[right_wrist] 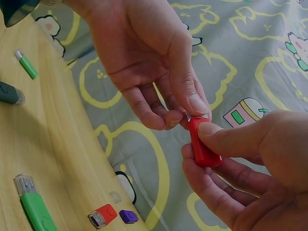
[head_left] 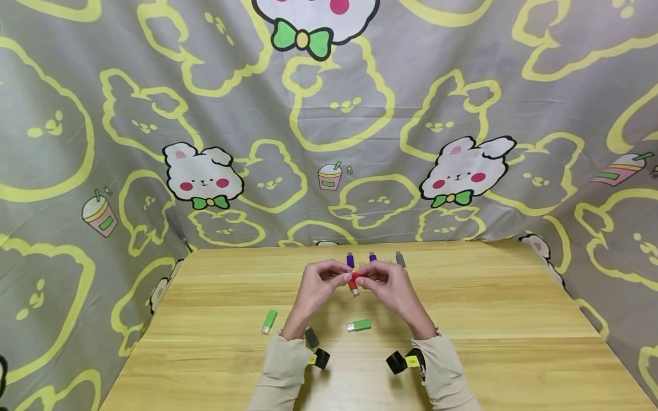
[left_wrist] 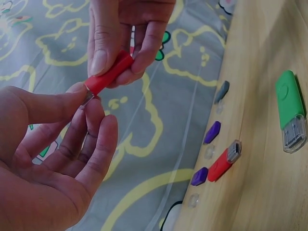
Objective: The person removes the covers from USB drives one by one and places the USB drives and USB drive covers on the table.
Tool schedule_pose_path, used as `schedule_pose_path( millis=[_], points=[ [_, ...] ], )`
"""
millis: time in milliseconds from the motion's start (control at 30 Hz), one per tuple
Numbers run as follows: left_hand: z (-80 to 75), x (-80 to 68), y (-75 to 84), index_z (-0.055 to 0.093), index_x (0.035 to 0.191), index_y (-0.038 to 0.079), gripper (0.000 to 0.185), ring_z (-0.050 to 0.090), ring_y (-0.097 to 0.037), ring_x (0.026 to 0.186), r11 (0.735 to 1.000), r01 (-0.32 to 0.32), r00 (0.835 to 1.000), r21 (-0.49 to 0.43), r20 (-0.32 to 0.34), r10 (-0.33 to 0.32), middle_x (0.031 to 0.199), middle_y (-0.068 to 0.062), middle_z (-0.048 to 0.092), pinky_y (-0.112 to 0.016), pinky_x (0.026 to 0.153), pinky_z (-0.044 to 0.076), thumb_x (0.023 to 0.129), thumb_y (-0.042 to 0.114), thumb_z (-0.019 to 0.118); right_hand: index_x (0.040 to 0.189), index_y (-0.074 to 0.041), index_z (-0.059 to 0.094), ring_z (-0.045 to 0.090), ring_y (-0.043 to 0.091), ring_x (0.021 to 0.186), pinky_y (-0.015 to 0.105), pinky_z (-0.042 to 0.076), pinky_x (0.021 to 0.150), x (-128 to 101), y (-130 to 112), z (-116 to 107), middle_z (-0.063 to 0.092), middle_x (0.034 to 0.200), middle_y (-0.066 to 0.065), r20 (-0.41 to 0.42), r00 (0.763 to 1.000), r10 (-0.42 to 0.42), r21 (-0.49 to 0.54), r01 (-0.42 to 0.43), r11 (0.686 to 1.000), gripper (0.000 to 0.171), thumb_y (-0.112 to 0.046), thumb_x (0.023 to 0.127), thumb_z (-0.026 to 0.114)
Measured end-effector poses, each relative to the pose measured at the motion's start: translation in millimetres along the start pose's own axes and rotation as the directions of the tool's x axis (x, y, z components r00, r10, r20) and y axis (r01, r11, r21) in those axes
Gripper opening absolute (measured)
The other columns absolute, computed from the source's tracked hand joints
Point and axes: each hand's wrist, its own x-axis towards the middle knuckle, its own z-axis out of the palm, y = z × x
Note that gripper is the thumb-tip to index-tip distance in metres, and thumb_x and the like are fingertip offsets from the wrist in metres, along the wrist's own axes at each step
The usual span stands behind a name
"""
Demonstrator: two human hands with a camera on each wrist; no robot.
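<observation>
Both hands meet above the table around one red USB flash drive (left_wrist: 108, 74). My right hand (right_wrist: 240, 159) pinches its red body between thumb and fingers. At the drive's metal end, my left hand (left_wrist: 57, 144) pinches with thumb and fingertip, covering most of that end. Beneath the hands, a second red USB flash drive (head_left: 353, 287) lies on the table, its plug under a clear cap in the left wrist view. Two purple USB flash drives (head_left: 350, 260) and a grey one (head_left: 400, 259) lie just beyond the hands.
On the wooden table (head_left: 514, 319), a green USB flash drive (head_left: 360, 325) lies between the forearms. Another green drive (head_left: 269, 321) is left of the left forearm, and a dark grey drive (head_left: 311, 337) lies beside that wrist. A patterned cloth (head_left: 319, 125) hangs behind the table.
</observation>
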Motion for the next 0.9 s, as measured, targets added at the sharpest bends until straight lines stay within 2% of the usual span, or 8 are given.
schedule_pose_path(
  millis=[200,400,500,700,900],
  points=[
    [-2.6,-0.4,-3.4,0.079,0.097,0.001,0.008,0.069,-0.02,0.078,1.0,-0.006,1.0,-0.022,0.019,0.006,0.092,-0.013,0.076,-0.04,0.075,0.06,0.089,0.003,0.079,0.099,-0.004,0.078,0.074,0.022,0.083,0.025,0.059,0.07,0.0,1.0,-1.2,0.075,0.097,0.009,0.021,1.0,0.015,0.029,-0.016,0.999,0.01,-0.006,0.089,0.08],
    [-1.7,0.2,-2.2,0.079,0.096,0.0,0.007,0.068,-0.017,0.078,0.999,-0.003,1.0,-0.037,0.027,0.004,0.094,-0.014,0.075,-0.033,0.074,0.06,0.089,0.002,0.079,0.101,0.002,0.077,0.074,0.032,0.084,0.027,0.06,0.071,0.5,0.8,-3.2,0.075,0.096,0.015,0.038,0.999,0.025,0.073,-0.028,0.997,0.012,-0.001,0.089,0.079],
    [-1.0,0.5,-1.7,0.078,0.097,-0.002,0.008,0.069,-0.018,0.08,0.999,0.008,1.0,-0.046,0.029,-0.007,0.096,-0.014,0.075,-0.032,0.075,0.06,0.089,0.001,0.078,0.101,0.003,0.077,0.074,0.031,0.084,0.029,0.061,0.073,0.5,0.7,-4.5,0.075,0.096,0.016,0.048,0.998,0.035,0.09,-0.039,0.995,0.013,-0.001,0.089,0.079],
    [0.0,-0.5,-1.0,0.078,0.098,-0.004,0.009,0.069,-0.017,0.08,0.998,0.024,1.0,-0.05,0.018,-0.023,0.098,-0.015,0.075,-0.037,0.077,0.061,0.089,-0.001,0.078,0.102,0.002,0.077,0.074,0.02,0.081,0.028,0.061,0.073,0.1,0.8,-5.5,0.075,0.096,0.014,0.059,0.998,0.036,0.114,-0.042,0.993,0.014,-0.005,0.089,0.08],
    [1.3,-0.9,0.2,0.077,0.098,-0.004,0.009,0.068,-0.017,0.078,0.999,0.023,1.0,-0.032,0.012,-0.023,0.098,-0.017,0.074,-0.028,0.071,0.057,0.089,-0.001,0.077,0.102,0.002,0.077,0.074,0.025,0.083,0.026,0.06,0.072,-0.3,0.2,-7.4,0.075,0.099,0.014,0.05,0.998,0.04,0.096,-0.045,0.994,0.013,-0.002,0.09,0.078]
  ],
)
